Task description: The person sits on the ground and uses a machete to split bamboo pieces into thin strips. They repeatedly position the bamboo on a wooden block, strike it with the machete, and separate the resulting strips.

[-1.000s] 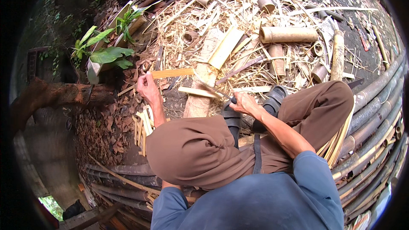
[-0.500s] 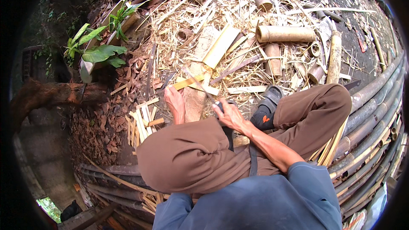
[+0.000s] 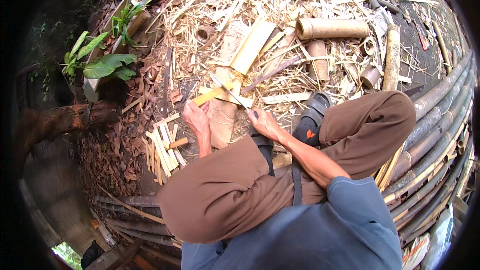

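My left hand [image 3: 198,120] is closed round the near end of a flat yellow bamboo strip [image 3: 207,98], which slants up to the right over a wooden log [image 3: 223,127]. In my right hand [image 3: 264,124] is a knife, gripped by its handle. Its long narrow blade [image 3: 237,97] points up and left and crosses the strip near its far end; whether the edge touches it I cannot tell. A paler bamboo slat [image 3: 242,101] lies across the log beneath them. Just beyond rests a wide split bamboo piece [image 3: 253,45].
Cut slats [image 3: 162,145] are piled left of my left hand. Shavings [image 3: 280,5] cover the ground ahead, with a thick bamboo tube [image 3: 332,28] and shorter tubes among them. Long bamboo poles [image 3: 435,125] lie along the right. Leafy plants [image 3: 102,67] stand at the far left.
The whole view has shifted slightly, so the ground sits higher and further left in it. Both hands keep their holds; the knife blade, blurred before, now shows more sharply across the strip.
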Demonstrator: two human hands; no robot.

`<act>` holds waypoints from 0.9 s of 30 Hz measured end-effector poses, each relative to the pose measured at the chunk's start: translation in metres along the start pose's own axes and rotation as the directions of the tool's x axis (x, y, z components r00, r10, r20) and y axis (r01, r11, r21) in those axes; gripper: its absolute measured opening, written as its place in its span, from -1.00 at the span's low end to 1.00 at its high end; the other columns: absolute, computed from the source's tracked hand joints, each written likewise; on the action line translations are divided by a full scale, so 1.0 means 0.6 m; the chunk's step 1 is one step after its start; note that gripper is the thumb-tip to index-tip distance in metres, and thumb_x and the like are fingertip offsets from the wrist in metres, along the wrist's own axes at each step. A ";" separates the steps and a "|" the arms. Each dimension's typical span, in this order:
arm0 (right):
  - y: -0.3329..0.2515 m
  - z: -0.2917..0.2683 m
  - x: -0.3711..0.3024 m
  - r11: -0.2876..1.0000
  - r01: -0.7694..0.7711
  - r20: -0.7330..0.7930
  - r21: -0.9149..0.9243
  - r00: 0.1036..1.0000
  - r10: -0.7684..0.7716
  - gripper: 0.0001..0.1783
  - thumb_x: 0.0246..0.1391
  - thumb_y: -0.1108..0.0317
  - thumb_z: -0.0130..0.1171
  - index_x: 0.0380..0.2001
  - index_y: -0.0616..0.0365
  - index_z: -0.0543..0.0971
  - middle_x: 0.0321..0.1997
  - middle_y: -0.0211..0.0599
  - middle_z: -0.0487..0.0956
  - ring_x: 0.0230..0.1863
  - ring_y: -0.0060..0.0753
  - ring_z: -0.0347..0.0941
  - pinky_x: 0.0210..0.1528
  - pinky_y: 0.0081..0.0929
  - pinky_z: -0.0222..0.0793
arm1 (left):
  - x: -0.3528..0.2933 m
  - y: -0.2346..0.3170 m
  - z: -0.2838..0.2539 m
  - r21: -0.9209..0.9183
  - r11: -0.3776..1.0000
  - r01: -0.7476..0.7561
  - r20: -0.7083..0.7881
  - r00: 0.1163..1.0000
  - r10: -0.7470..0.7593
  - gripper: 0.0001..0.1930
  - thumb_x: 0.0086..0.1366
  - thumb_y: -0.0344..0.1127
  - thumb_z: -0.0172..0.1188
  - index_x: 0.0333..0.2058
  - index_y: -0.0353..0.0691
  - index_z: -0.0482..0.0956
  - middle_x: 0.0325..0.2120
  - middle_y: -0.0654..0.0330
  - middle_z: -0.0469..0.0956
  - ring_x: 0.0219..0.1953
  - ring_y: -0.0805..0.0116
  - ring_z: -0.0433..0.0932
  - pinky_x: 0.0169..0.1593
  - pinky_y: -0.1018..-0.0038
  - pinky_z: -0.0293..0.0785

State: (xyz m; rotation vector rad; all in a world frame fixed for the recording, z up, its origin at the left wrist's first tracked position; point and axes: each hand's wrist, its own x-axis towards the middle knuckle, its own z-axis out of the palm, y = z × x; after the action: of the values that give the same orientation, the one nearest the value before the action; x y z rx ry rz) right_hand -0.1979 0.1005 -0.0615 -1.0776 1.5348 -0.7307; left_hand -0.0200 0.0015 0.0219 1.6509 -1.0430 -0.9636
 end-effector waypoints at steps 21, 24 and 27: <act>-0.008 -0.015 -0.018 0.987 -0.005 0.016 -0.160 1.000 0.008 -0.51 0.27 -0.03 -0.05 -0.22 0.27 0.50 -0.38 0.33 0.56 -0.23 0.40 0.49 -0.17 0.11 0.38 | 0.044 -0.017 0.001 0.108 0.993 -0.054 0.078 0.996 0.046 -0.59 0.45 -0.25 -0.25 -0.33 -0.59 0.37 -0.40 -0.20 0.57 -0.40 0.02 0.69 -0.37 0.36 0.70; 0.045 0.000 -0.001 0.991 -0.023 -0.041 -0.129 0.999 0.018 -0.49 0.27 -0.06 -0.07 -0.20 0.26 0.46 -0.36 0.37 0.54 -0.22 0.45 0.48 -0.15 0.15 0.37 | 0.015 -0.006 0.000 0.109 0.993 -0.042 0.042 0.998 0.038 -0.60 0.43 -0.27 -0.24 -0.32 -0.61 0.39 -0.42 -0.18 0.58 -0.42 0.04 0.69 -0.41 0.39 0.68; 0.023 -0.009 -0.022 0.978 -0.008 -0.002 -0.207 1.000 0.008 -0.45 0.27 -0.09 -0.10 -0.20 0.28 0.47 -0.35 0.36 0.55 -0.21 0.44 0.48 -0.14 0.13 0.37 | 0.060 -0.057 -0.034 0.320 0.935 -0.152 0.104 0.987 0.125 -0.55 0.45 -0.19 -0.23 -0.15 -0.59 0.41 -0.30 -0.15 0.58 -0.33 0.14 0.67 -0.35 0.37 0.67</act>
State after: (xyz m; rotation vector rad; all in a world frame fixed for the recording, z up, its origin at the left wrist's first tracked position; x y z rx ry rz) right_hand -0.2065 0.1178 -0.0666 -1.2231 1.6418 -0.5745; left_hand 0.0176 -0.0188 -0.0104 1.7860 -1.4169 -0.8012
